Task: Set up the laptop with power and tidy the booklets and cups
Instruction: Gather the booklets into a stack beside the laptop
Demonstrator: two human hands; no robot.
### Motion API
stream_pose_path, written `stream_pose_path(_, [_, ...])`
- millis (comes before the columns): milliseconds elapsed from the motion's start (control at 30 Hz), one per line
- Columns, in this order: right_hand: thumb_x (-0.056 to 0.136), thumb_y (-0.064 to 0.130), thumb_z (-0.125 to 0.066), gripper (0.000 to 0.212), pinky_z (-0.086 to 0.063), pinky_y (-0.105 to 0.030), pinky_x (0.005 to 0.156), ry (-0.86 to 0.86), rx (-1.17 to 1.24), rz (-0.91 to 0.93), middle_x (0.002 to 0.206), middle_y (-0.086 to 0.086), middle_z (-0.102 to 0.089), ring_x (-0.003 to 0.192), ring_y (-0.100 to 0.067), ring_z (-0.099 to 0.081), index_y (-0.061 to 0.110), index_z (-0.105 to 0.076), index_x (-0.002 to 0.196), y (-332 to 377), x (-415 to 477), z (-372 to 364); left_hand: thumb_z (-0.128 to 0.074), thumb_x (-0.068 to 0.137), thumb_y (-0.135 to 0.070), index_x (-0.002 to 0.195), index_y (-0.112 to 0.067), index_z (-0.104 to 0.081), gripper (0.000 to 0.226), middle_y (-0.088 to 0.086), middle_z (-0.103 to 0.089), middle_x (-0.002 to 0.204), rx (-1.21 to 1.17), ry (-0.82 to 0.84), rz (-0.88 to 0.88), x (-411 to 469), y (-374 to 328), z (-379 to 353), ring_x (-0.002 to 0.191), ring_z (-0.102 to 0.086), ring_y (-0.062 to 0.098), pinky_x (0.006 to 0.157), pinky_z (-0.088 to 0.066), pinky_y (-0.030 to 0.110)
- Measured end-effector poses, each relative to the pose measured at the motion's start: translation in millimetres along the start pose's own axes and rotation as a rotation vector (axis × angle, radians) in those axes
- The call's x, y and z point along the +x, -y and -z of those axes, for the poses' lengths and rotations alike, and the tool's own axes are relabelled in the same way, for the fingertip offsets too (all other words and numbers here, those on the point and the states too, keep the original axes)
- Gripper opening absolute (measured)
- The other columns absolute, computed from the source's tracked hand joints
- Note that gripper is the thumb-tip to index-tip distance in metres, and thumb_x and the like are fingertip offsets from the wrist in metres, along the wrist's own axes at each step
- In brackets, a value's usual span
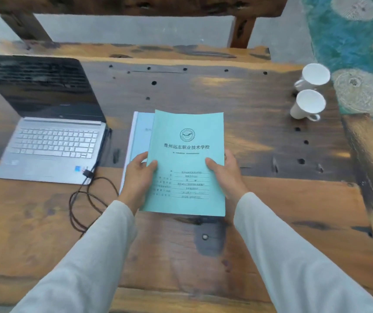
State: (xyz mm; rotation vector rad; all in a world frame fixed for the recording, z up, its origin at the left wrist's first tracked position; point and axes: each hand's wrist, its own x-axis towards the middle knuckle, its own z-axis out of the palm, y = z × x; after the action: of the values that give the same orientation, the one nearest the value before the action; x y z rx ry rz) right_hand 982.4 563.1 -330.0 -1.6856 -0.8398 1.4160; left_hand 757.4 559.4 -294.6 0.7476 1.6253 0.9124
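Left hand (138, 175) grips teal booklet (186, 163) | right hand (224, 171) grips opposite edge

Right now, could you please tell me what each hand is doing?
Left hand: holding the green booklet by its left edge.
Right hand: holding the same booklet by its right edge.

A rough plank table (260, 136), orange-brown with dark stains and black holes, fills the view. Beyond it a dark timber frame (136, 5) stands on grey floor (124, 30); teal ground (343, 41) with round cream medallions (361, 93) lies at right
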Motion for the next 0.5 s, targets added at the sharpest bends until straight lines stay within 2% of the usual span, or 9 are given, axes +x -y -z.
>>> stream_pose_path(67, [0.081, 0.03, -0.069, 0.044, -0.054, -0.048, 0.097, 0.005, -0.072, -0.001, 0.12, 0.005, -0.068, 0.107, -0.018, -0.068, 0.028, -0.05, 0.12, 1, 6, -26, -0.057, 0.097, -0.011, 0.111, -0.029, -0.064, 0.023, -0.015, -0.076, 0.076, 0.07, -0.046, -0.017, 21, 5, 19, 0.068, -0.073, 0.004, 0.054, -0.054, 0.018])
stream_pose_path(200, [0.089, 0.021, -0.065, 0.044, -0.052, -0.039, 0.094, 0.019, -0.213, 0.01, 0.117, 0.014, -0.063, 0.111, -0.016, -0.064, 0.029, -0.044, 0.127, 2, 15, -63, -0.058, 0.096, -0.016, 0.127, -0.027, -0.06, 0.033, -0.006, -0.078, 0.094, 0.176, -0.032, -0.02, 57, 11, 46, 0.083, -0.076, 0.015, 0.074, -0.062, 0.039])
stream_pose_path(267, [0.091, 0.018, -0.064, 0.044, -0.047, -0.031, 0.089, 0.012, -0.274, 0.023, 0.11, 0.019, -0.059, 0.11, -0.015, -0.061, 0.027, -0.044, 0.129, 3, 21, -74, -0.059, 0.096, -0.017, 0.13, -0.028, -0.059, 0.036, -0.006, -0.077, 0.101, 0.221, -0.018, -0.018, 73, 12, 54, 0.087, -0.075, 0.016, 0.079, -0.061, 0.042])
stream_pose_path(400, [0.091, 0.014, -0.064, 0.05, -0.043, -0.028, 0.091, -0.031, -0.348, 0.051, 0.115, 0.014, -0.057, 0.11, -0.013, -0.056, 0.019, -0.045, 0.137, 5, 30, -88, -0.059, 0.093, -0.015, 0.117, -0.038, -0.061, 0.033, -0.011, -0.077, 0.09, 0.282, 0.007, -0.027, 92, 16, 64, 0.081, -0.075, 0.012, 0.068, -0.058, 0.031])
stream_pose_path(500, [0.091, 0.013, -0.065, 0.052, -0.046, -0.034, 0.099, -0.025, -0.387, 0.058, 0.127, 0.008, -0.058, 0.117, -0.017, -0.057, 0.02, -0.046, 0.139, 8, 35, -89, -0.059, 0.094, -0.016, 0.124, -0.033, -0.061, 0.035, -0.017, -0.069, 0.084, 0.422, 0.012, -0.075, 96, 19, 70, 0.077, -0.066, -0.002, 0.058, -0.044, 0.015])
